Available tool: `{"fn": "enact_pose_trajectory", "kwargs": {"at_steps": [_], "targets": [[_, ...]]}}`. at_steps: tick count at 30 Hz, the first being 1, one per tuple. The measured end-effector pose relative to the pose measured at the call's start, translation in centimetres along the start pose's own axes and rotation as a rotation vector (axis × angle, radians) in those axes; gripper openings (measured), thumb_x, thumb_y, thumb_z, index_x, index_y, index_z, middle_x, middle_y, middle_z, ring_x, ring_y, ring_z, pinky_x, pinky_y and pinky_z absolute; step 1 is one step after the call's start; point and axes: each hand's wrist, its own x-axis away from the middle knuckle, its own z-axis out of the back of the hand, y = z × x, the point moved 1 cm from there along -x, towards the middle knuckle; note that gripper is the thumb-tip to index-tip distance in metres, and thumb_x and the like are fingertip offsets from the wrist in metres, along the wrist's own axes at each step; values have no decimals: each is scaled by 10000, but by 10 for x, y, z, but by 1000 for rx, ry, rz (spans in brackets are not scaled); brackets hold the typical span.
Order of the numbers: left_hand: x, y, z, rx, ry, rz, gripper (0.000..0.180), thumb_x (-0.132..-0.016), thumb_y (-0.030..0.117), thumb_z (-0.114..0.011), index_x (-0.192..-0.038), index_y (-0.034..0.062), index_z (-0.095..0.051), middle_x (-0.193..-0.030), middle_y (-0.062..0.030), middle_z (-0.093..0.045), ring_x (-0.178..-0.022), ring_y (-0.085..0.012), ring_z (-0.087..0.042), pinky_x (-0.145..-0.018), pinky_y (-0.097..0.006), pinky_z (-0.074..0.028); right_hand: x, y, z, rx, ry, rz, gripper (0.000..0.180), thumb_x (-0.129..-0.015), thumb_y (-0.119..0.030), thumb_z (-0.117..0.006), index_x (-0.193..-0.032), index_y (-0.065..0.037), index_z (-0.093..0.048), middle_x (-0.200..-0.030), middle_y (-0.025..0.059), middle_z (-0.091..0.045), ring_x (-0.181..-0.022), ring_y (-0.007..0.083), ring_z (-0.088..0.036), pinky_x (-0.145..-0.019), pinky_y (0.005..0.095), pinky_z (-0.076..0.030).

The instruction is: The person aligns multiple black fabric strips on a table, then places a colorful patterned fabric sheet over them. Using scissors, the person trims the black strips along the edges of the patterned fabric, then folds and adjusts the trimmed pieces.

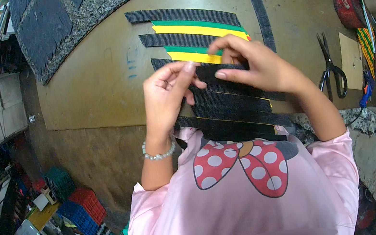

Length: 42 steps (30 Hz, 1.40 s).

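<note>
Black ribbed strips [182,16] lie in slanted rows on the table, with green and yellow bands [199,27] between them. More black strips [230,104] overlap close to my body. My left hand [167,89] is closed, thumb and index finger pinched at the left end of a black strip. On the right, my right hand [257,63] curls over the same black strip, its thumb below and its bent index finger above. The fingers hide part of that strip.
A single black strip [258,9] lies farther back. Black scissors [330,69], a dark red round case [349,10] and a blue-handled tool [366,90] lie at right. A rough dark slab [54,35] covers the far left. Stacked crates [82,208] stand on the floor at lower left.
</note>
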Motion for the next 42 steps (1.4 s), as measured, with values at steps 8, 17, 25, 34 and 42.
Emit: {"fn": "enact_pose_trajectory", "kwargs": {"at_steps": [8, 17, 25, 34, 42], "targets": [[-40, -3, 23, -569, 347, -370, 219, -854, 102, -757, -1002, -51, -707, -772, -51, -694, -637, -73, -601, -550, -206, -458, -43, 19, -19, 15, 47, -366, 395, -880, -339, -704, -711, 17, -681, -565, 131, -609, -504, 210, -578, -518, 378, -433], [-36, -7, 31, -986, 312, -614, 191, -870, 120, -700, -1049, 56, -729, -991, -96, -616, -923, -238, -569, -823, -350, -467, -45, 20, -21, 136, 63, -329, 411, -861, -343, -712, -696, 32, -675, -579, 197, -583, -503, 301, -573, -522, 413, -426], [-36, -8, 26, -933, 347, -499, 254, -800, 156, -774, -1039, 83, -732, -1023, -99, -603, -988, -265, -548, -873, -366, -462, -45, 17, -22, 128, 92, -347, 385, -851, -306, -711, -682, 37, -665, -613, 224, -594, -539, 345, -595, -543, 431, -448], [-36, -7, 21, -969, 367, -486, 295, -763, 156, -808, -1040, 93, -728, -1026, -96, -589, -990, -265, -544, -873, -365, -467, -41, 8, -15, 364, 110, -283, 405, -842, -336, -711, -680, 31, -656, -642, 233, -602, -605, 383, -625, -592, 454, -481], [-37, -9, 21, -965, 363, -472, 312, -765, 164, -812, -1055, 91, -725, -1027, -98, -591, -996, -264, -541, -888, -374, -463, -8, 6, -4, 433, 211, -359, 382, -856, -368, -689, -754, 0, -685, -710, 219, -645, -702, 385, -654, -651, 461, -501]]}}
